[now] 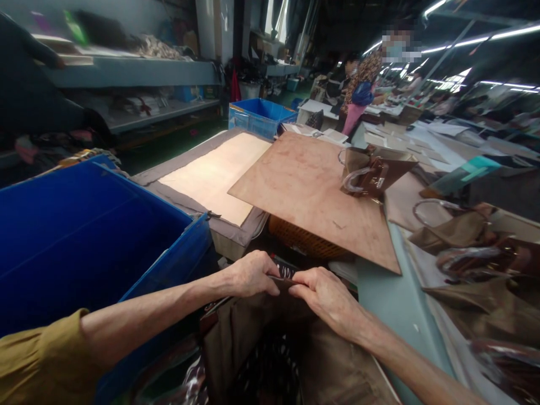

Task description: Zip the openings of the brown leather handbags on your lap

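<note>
Brown bag (253, 332) sits low in front of the person, its top edge pinched by both hands: left hand (252, 274) and right hand (324, 295) grip it almost knuckle to knuckle. A blue bin (84, 236) stands just left. Beyond, a plywood board (307, 191) rests over an orange basket (295, 236) (a second handbag (371, 171) stands on the board).

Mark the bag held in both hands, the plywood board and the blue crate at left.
held bag (240, 337): head view, brown side panel.
plywood board (307, 191): head view, bare top face.
blue crate (84, 242): head view, inner wall.
</note>
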`<state>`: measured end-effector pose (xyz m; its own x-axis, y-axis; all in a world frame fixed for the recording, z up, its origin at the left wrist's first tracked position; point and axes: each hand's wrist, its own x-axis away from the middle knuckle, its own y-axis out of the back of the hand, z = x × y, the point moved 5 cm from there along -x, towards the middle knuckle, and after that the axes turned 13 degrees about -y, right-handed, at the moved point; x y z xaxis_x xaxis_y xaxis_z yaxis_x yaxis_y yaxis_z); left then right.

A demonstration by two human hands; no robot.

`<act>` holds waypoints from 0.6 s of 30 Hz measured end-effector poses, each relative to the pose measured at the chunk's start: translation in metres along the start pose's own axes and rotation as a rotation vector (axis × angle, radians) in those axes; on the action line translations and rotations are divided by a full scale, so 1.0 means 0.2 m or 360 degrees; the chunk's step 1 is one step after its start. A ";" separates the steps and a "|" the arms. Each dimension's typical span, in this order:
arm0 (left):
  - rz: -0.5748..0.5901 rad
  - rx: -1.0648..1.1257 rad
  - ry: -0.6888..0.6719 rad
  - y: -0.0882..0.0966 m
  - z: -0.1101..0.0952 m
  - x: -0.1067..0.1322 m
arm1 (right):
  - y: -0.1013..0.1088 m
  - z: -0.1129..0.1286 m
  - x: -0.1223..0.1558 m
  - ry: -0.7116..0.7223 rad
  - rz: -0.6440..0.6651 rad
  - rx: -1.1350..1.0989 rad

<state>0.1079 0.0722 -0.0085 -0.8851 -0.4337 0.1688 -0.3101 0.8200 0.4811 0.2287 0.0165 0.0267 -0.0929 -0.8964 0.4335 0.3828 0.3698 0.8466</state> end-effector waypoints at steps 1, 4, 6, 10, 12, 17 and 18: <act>0.0022 -0.0027 -0.0019 0.00 -0.01 0.00 | 0.00 0.00 0.00 0.0003 0.0005 -0.0001; 0.0077 -0.0255 -0.0126 0.00 -0.05 -0.01 | -0.02 -0.01 -0.01 0.0008 0.0005 0.0019; 0.0092 -0.0401 -0.0185 0.00 -0.07 -0.02 | -0.04 -0.02 -0.01 0.0019 -0.0021 0.0063; 0.0075 -0.0335 -0.0247 -0.01 -0.06 -0.01 | -0.05 -0.02 -0.03 0.0050 -0.0047 0.0157; 0.0060 -0.0207 -0.0234 -0.01 -0.05 -0.01 | -0.05 -0.01 -0.03 0.0055 -0.0012 0.0155; 0.0004 -0.0057 -0.0084 -0.01 -0.02 -0.02 | -0.01 0.06 -0.02 0.0106 0.0082 0.0076; 0.0003 -0.0038 -0.0056 -0.02 -0.01 -0.02 | 0.00 0.07 -0.02 0.0113 0.0097 0.0067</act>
<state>0.1133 0.0701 -0.0088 -0.8975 -0.4184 0.1395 -0.3003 0.8114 0.5014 0.2162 0.0226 0.0285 -0.0050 -0.8865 0.4627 0.3465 0.4325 0.8324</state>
